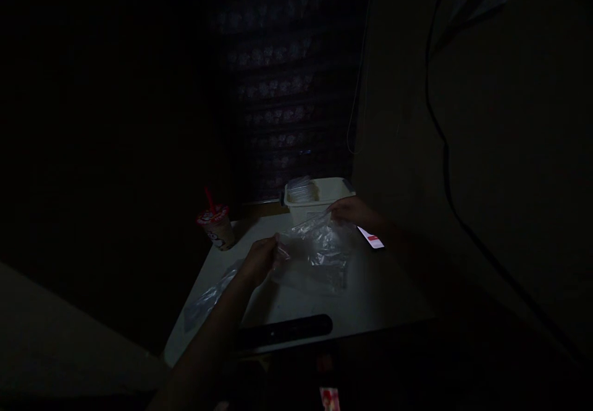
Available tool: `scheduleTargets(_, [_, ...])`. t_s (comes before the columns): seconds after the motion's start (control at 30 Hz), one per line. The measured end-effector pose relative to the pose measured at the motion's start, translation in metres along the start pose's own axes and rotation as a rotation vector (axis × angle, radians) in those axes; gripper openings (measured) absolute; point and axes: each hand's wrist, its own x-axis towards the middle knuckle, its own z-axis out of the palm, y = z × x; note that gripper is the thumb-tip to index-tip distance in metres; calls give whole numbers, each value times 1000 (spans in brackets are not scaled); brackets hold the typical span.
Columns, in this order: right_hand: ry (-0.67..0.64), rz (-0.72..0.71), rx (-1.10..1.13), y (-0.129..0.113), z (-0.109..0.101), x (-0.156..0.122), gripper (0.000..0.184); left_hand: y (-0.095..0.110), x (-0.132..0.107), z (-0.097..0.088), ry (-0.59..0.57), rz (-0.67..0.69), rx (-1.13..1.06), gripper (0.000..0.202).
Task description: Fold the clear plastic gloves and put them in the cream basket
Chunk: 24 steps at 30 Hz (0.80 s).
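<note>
The scene is very dark. My left hand (262,261) and my right hand (354,211) hold a clear plastic bag (317,250) between them above a pale table (380,300). The left hand pinches the bag's left corner. The right hand grips its upper right edge, close to a white tub (324,196). The bag hangs crumpled below the two hands.
The white tub at the table's back holds more clear plastic. A drink cup with a red straw (217,225) stands at the back left. A phone with a lit screen (370,238) lies right of the bag. A long black object (282,330) lies near the front edge. Another plastic bag (208,296) lies left.
</note>
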Motion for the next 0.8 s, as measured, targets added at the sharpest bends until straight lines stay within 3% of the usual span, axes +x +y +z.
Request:
scheduleTargets(0.1, [37, 51, -66, 20, 13, 9, 16, -20, -5, 7, 53, -28, 31, 37])
scheduleTargets(0.27, [-19, 108, -163, 52, 39, 18, 10, -52, -2, 8, 143, -29, 138, 24])
scheduleTargets(0.43, [114, 29, -260, 63, 43, 12, 16, -54, -7, -3, 221, 76, 299, 20])
scheduleTargets(0.5, [187, -21, -320, 64, 45, -1, 20, -49, -13, -1, 161, 204, 460, 22])
scheduleTargets(0.57, [186, -122, -427, 65, 52, -21, 20, -48, -21, 7, -9, 367, 706, 22])
scheduleTargets(0.67, [-66, -364, -578, 69, 71, -59, 22, -57, -33, 26, -218, 525, 954, 28])
scheduleTargets(0.73, [-179, -471, -636, 75, 83, -78, 25, -66, -42, 37, -265, 547, 1043, 34])
scheduleTargets(0.8, [-212, -528, -703, 83, 89, -87, 28, -73, -49, 43, -284, 521, 1158, 38])
